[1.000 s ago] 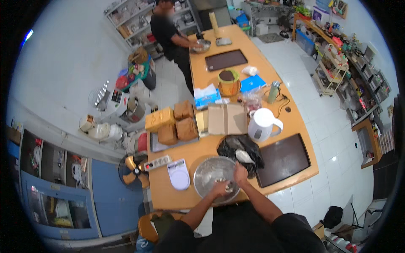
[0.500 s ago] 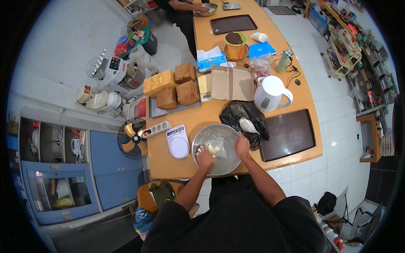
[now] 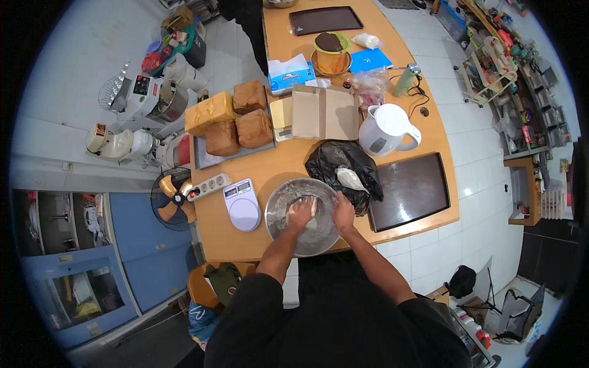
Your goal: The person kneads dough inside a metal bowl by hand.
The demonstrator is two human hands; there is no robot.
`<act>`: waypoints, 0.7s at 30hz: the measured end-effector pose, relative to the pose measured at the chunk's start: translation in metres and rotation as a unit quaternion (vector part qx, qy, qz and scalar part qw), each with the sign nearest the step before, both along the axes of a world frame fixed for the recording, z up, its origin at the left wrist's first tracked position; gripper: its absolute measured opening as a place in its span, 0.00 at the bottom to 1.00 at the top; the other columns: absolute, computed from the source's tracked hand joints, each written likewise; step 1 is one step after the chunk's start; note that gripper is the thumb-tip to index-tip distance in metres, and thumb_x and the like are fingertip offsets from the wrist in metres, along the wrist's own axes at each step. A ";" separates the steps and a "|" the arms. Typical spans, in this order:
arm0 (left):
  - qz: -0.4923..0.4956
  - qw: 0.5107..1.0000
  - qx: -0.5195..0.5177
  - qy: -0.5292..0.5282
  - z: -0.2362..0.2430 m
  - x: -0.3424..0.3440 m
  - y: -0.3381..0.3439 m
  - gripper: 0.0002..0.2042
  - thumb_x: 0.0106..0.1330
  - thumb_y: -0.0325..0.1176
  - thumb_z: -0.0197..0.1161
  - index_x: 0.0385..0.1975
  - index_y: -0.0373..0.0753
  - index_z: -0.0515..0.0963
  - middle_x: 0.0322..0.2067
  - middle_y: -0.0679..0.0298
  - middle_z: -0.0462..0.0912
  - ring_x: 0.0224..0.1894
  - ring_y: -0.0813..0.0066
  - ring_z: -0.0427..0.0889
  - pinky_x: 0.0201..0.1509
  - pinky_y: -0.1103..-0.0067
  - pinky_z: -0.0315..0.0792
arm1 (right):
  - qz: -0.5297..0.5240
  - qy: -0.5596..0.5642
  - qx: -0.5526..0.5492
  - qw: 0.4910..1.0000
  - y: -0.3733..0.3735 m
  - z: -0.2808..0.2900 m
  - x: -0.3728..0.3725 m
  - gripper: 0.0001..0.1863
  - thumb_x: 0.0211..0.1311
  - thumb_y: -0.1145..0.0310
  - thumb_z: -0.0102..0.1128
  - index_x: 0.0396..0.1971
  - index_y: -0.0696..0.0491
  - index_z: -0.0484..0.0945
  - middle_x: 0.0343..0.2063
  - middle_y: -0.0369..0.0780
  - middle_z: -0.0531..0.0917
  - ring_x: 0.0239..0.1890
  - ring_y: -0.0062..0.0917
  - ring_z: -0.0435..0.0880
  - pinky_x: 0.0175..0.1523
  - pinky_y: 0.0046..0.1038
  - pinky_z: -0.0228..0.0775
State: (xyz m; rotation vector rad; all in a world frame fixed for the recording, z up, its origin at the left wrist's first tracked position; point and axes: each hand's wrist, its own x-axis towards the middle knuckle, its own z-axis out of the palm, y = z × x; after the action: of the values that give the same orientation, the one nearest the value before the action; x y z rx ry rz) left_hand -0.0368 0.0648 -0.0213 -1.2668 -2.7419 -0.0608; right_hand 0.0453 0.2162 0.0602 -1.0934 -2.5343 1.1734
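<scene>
A metal mixing bowl [image 3: 277, 228] stands near the table's front edge, its inner wall smeared with whitish residue. Inside it my left hand [image 3: 300, 213] is closed on pale dough [image 3: 314, 206], which shows beside the fingers; most of the lump is hidden under the hand. My right hand [image 3: 343, 212] grips the bowl's right rim. Just beyond that hand lies a black plastic bag [image 3: 325, 161] with a small white bag [image 3: 351, 179] on it. To the left of the bowl sits a white kitchen scale [image 3: 243, 213].
A dark baking tray [image 3: 410, 193] and a white electric kettle [image 3: 386, 130] are to the right. Brown and yellow loaves [image 3: 254, 127] fill a tray at the left, beside a power strip [image 3: 210, 186]. An open cardboard box [image 3: 325, 113] lies behind the black bag. Another person's dark clothing [image 3: 250, 30] shows far off.
My left hand has gone from spread fingers over crumbly pale pieces to closed on the dough. My right hand stays on the rim. The whole view has shifted slightly.
</scene>
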 end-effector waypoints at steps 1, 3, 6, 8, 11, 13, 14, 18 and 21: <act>-0.002 1.000 -0.008 -0.025 -0.008 -0.004 -0.001 0.19 0.55 0.47 0.60 0.43 0.44 0.75 0.37 0.66 0.80 0.39 0.69 0.80 0.41 0.70 0.73 | 0.004 -0.001 0.000 1.000 -0.001 0.001 0.000 0.07 0.58 0.76 0.51 0.36 0.57 0.71 0.37 0.50 0.80 0.39 0.50 0.78 0.40 0.46 0.68; -0.006 0.996 -0.020 -0.084 -0.010 -0.013 0.004 0.20 0.52 0.47 0.63 0.42 0.43 0.76 0.38 0.66 0.80 0.40 0.68 0.80 0.44 0.69 0.72 | 0.006 0.003 0.002 1.000 0.001 0.001 -0.001 0.07 0.57 0.75 0.51 0.37 0.57 0.72 0.37 0.50 0.80 0.39 0.50 0.78 0.40 0.46 0.68; 0.026 0.976 -0.054 -0.211 -0.007 -0.024 0.013 0.23 0.48 0.46 0.67 0.42 0.42 0.76 0.40 0.63 0.80 0.42 0.64 0.79 0.48 0.68 0.70 | 0.004 -0.034 -0.007 0.999 0.004 0.008 -0.003 0.09 0.58 0.75 0.51 0.38 0.57 0.72 0.38 0.50 0.80 0.38 0.49 0.78 0.40 0.45 0.69; 0.064 0.955 -0.078 -0.278 -0.005 -0.025 0.010 0.24 0.46 0.46 0.68 0.43 0.41 0.76 0.41 0.62 0.79 0.44 0.62 0.79 0.51 0.67 0.69 | 0.006 -0.012 -0.001 1.000 0.004 0.002 -0.003 0.10 0.58 0.75 0.51 0.40 0.58 0.72 0.38 0.49 0.80 0.38 0.49 0.78 0.40 0.45 0.69; 0.079 0.968 0.012 -0.237 -0.008 -0.019 -0.012 0.23 0.49 0.43 0.67 0.45 0.40 0.76 0.44 0.56 0.78 0.49 0.57 0.75 0.54 0.64 0.66 | 0.010 -0.006 0.008 1.000 0.004 -0.001 -0.004 0.11 0.59 0.74 0.50 0.42 0.58 0.73 0.38 0.48 0.80 0.39 0.48 0.79 0.41 0.44 0.70; 0.055 0.947 0.118 -0.295 -0.008 -0.020 -0.028 0.24 0.50 0.42 0.65 0.48 0.41 0.75 0.45 0.52 0.77 0.53 0.56 0.72 0.60 0.65 0.62 | 0.015 -0.019 0.011 1.000 0.002 0.002 -0.009 0.12 0.59 0.73 0.50 0.43 0.58 0.73 0.38 0.48 0.81 0.39 0.48 0.79 0.41 0.44 0.70; 0.054 0.947 0.116 -0.296 -0.002 -0.019 -0.029 0.24 0.50 0.42 0.65 0.48 0.41 0.75 0.45 0.52 0.77 0.53 0.56 0.72 0.60 0.65 0.62 | 0.012 -0.013 0.012 1.000 0.004 -0.002 -0.008 0.11 0.60 0.72 0.50 0.43 0.56 0.71 0.38 0.48 0.80 0.38 0.49 0.79 0.41 0.46 0.69; 0.122 0.934 -0.053 -0.332 0.075 -0.010 -0.024 0.27 0.48 0.40 0.66 0.51 0.43 0.73 0.53 0.49 0.70 0.57 0.49 0.68 0.61 0.64 0.64 | 0.026 -0.033 0.011 0.999 0.009 -0.003 -0.008 0.09 0.62 0.68 0.50 0.39 0.55 0.70 0.38 0.47 0.80 0.38 0.49 0.79 0.41 0.48 0.69; 0.114 0.933 -0.114 -0.323 0.103 -0.005 -0.040 0.29 0.46 0.34 0.68 0.53 0.44 0.70 0.57 0.48 0.65 0.57 0.44 0.67 0.59 0.63 0.66 | 0.012 -0.023 0.010 1.000 0.007 -0.001 -0.008 0.07 0.62 0.68 0.49 0.37 0.55 0.69 0.38 0.48 0.80 0.38 0.50 0.79 0.41 0.48 0.68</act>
State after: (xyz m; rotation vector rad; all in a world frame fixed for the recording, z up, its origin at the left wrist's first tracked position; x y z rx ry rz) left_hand -0.0419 0.0249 0.0815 -1.1121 -3.5374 -0.1691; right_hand 0.0371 0.2228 0.0589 -1.1008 -2.5960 1.1383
